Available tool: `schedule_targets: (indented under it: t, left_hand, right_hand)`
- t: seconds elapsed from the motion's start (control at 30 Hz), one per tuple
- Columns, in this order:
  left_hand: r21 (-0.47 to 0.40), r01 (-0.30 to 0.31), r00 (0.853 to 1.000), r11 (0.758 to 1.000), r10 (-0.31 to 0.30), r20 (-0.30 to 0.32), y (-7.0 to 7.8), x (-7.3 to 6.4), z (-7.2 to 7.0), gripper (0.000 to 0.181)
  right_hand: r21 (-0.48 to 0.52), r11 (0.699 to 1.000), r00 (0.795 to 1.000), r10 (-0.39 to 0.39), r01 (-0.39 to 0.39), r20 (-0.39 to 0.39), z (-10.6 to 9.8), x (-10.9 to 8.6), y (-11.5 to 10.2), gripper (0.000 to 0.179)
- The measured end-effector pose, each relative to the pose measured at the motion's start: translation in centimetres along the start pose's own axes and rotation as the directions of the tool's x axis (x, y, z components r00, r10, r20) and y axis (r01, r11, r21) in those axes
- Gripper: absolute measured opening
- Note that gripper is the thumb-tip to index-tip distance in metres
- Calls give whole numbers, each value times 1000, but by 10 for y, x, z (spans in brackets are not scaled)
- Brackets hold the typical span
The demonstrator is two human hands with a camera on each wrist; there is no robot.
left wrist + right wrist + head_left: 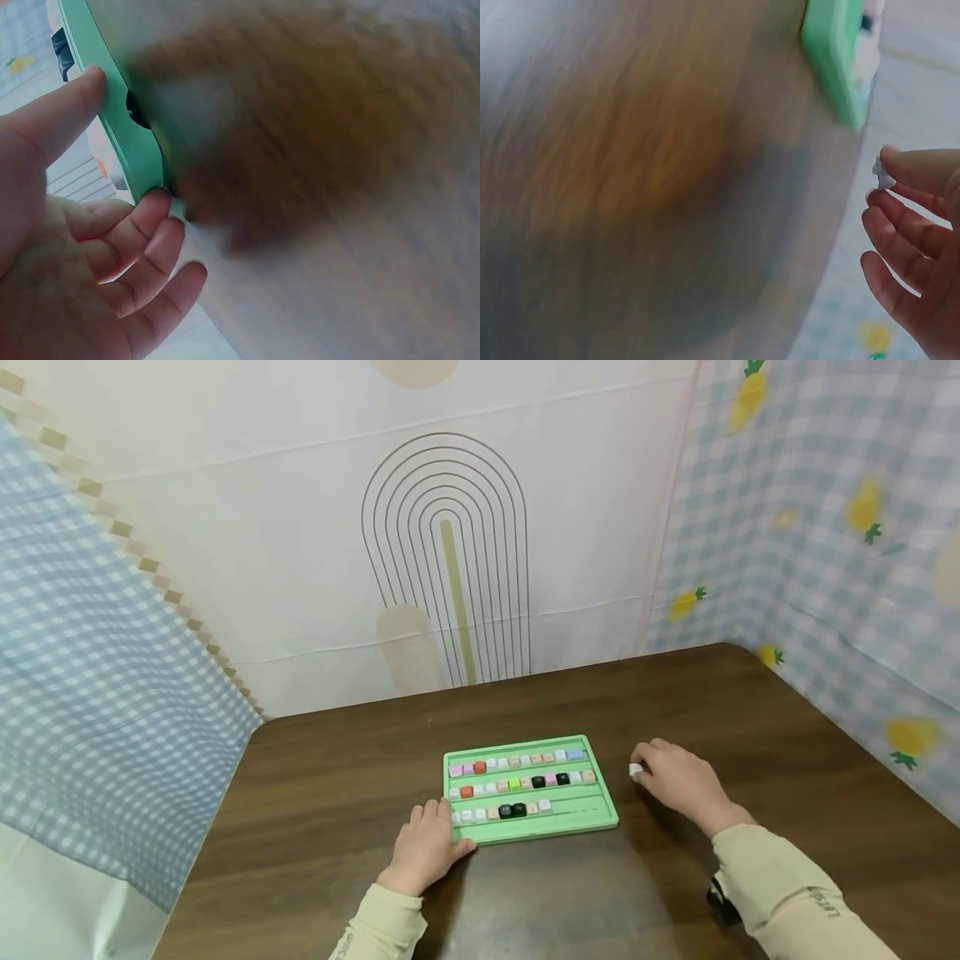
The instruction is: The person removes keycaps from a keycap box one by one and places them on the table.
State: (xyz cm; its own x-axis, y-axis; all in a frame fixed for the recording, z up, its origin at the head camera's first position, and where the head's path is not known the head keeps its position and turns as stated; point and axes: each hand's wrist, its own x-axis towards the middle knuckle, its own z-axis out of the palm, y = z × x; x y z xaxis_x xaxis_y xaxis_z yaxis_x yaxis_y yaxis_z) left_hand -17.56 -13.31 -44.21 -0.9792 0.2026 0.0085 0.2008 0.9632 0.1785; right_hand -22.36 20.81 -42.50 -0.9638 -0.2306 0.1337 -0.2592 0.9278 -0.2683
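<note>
A green tray (543, 829) with keycaps in rows lies on the table. My left hand (425, 845) holds its near left corner, thumb along the front edge and fingers at the left side. In the left wrist view the thumb and fingertips touch the green rim (120, 112). To the right of the tray, my right hand (678, 779) pinches a small white keycap (883, 177) between thumb and fingertips, its other fingers loosely bent. White, pink, red, black, green and beige keycaps fill the two upper rows; the third row's keycaps (519, 810) stop short of its right end.
The dark wooden table (337, 893) has a far edge against a white patterned cloth (300, 568). Blue checked cloths hang at the left (97, 677) and right (825, 577). A black band (722, 903) sits at the right wrist.
</note>
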Motion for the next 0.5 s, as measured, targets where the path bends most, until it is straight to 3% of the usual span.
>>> schedule_targets:
  t: [0.2, 0.5]
  left_hand:
    - [-11, 10, 998, 1000, -10, 62, -3, -2, -2, 70]
    - [-125, 41, 987, 991, -21, 158, -5, 2, -3, 77]
  right_hand:
    - [-6, 998, 995, 62, -61, 77, 10, -3, 23, 8]
    - [-31, 997, 992, 70, -67, 102, 15, -4, 24, 4]
